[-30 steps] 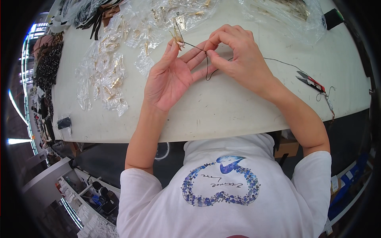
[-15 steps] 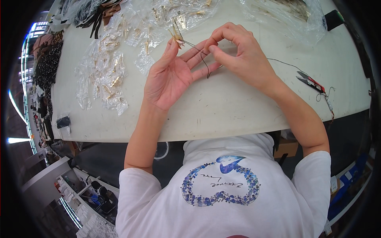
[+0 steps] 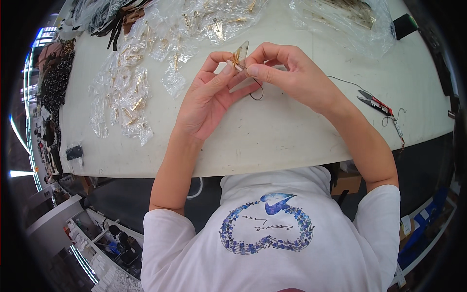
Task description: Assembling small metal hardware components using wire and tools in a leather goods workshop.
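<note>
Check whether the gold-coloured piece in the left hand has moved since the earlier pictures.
Yes: judged against the red-handled snips on the table, the gold-coloured piece has shifted right, closer to them, and slightly toward the person.

this looks like a workshop, or part of a factory floor: a broad pale bench (image 3: 292, 136) carries clear plastic bags (image 3: 134, 95) of small gold-coloured parts, with red-handled snips (image 3: 375, 103) lying near a dark cord (image 3: 257, 99). a heap of dark patterned material (image 3: 56, 87) stands along the left edge, bright strip lights (image 3: 30, 151) run beyond it, and open shelving (image 3: 92, 228) and a cardboard box (image 3: 346, 183) show below bench height.
</note>
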Tool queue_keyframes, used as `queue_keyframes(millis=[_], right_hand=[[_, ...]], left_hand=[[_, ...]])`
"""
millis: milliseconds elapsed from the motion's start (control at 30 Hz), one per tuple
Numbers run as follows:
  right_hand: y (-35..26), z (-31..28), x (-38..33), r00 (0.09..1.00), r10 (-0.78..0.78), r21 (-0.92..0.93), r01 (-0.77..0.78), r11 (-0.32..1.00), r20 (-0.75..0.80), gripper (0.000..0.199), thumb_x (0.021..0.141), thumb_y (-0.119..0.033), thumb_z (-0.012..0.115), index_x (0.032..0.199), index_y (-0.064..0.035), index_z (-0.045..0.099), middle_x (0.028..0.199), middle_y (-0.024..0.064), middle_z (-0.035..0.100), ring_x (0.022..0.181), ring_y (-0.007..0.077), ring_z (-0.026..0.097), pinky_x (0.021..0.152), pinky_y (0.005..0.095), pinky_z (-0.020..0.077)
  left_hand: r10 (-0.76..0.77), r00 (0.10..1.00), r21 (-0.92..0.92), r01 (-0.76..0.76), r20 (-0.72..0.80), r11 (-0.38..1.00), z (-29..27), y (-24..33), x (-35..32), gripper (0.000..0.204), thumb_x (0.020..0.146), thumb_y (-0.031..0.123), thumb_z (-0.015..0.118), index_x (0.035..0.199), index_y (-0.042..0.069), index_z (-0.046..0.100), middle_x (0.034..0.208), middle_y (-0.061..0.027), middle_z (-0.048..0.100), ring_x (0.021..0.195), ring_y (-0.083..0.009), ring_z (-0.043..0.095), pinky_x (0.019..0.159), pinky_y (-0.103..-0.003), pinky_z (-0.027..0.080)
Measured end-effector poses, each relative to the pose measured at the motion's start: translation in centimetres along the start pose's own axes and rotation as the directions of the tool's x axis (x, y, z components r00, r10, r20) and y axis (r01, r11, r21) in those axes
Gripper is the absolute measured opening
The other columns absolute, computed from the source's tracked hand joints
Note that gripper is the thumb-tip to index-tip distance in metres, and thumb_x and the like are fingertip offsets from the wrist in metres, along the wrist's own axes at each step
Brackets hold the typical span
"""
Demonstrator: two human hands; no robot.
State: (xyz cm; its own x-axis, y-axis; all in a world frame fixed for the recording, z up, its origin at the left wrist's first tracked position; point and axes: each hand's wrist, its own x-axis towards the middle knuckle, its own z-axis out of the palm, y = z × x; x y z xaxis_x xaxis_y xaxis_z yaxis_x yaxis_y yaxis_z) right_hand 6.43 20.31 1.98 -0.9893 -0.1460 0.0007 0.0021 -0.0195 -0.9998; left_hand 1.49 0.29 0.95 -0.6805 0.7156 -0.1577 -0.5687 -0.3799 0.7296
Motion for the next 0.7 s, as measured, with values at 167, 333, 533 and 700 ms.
queue_keyframes(millis=[167,333,533,700], right_hand=[[0.0,-0.3,0.1,0.996,-0.008,0.078,0.002,0.997,0.084,0.016,0.095,-0.018,0.062,0.094,-0.0030,0.067,0.089,0.0022,0.065,0.085,0.0087,0.058,0.080,0.0256,0.0476],[0.5,-0.1,0.2,0.960,-0.232,-0.285,0.181,0.941,-0.157,0.013,0.091,-0.015,0.063,0.095,-0.0033,0.068,0.091,0.0033,0.068,0.088,0.0131,0.062,0.082,0.0293,0.0481],[-0.1,0.8,-0.4,0.848,-0.518,-0.660,0.323,0.678,-0.117,0.010,0.085,-0.012,0.068,0.094,-0.0083,0.069,0.084,0.0024,0.061,0.085,0.0191,0.058,0.084,0.0352,0.0406],[0.6,1.5,0.0,0.790,-0.604,-0.732,0.352,0.583,-0.101,0.009,0.082,-0.012,0.069,0.091,-0.0125,0.069,0.080,0.0000,0.059,0.083,0.0187,0.056,0.083,0.0345,0.0360]], left_hand=[[0.079,0.997,0.211,-0.074,-0.016,0.975,0.2,0.3,0.0,0.019,0.101,0.012,0.052,0.119,0.009,0.046,0.114,-0.0091,0.065,0.120,-0.0270,0.058,0.109,-0.058,0.042],[0.016,1.000,-0.183,-0.012,0.020,0.983,0.2,0.8,0.0,0.015,0.103,0.020,0.052,0.117,0.017,0.052,0.136,-0.0222,0.054,0.131,-0.0336,0.048,0.108,-0.057,0.042],[0.060,0.988,-0.294,-0.016,0.142,0.956,0.2,0.9,0.0,0.019,0.105,0.030,0.045,0.121,0.024,0.054,0.152,-0.0311,0.031,0.143,-0.0376,0.031,0.114,-0.061,0.031],[0.054,0.987,-0.291,-0.008,0.152,0.957,0.1,0.8,-0.2,0.022,0.104,0.032,0.046,0.122,0.024,0.056,0.153,-0.0316,0.027,0.145,-0.0379,0.028,0.115,-0.059,0.030]])
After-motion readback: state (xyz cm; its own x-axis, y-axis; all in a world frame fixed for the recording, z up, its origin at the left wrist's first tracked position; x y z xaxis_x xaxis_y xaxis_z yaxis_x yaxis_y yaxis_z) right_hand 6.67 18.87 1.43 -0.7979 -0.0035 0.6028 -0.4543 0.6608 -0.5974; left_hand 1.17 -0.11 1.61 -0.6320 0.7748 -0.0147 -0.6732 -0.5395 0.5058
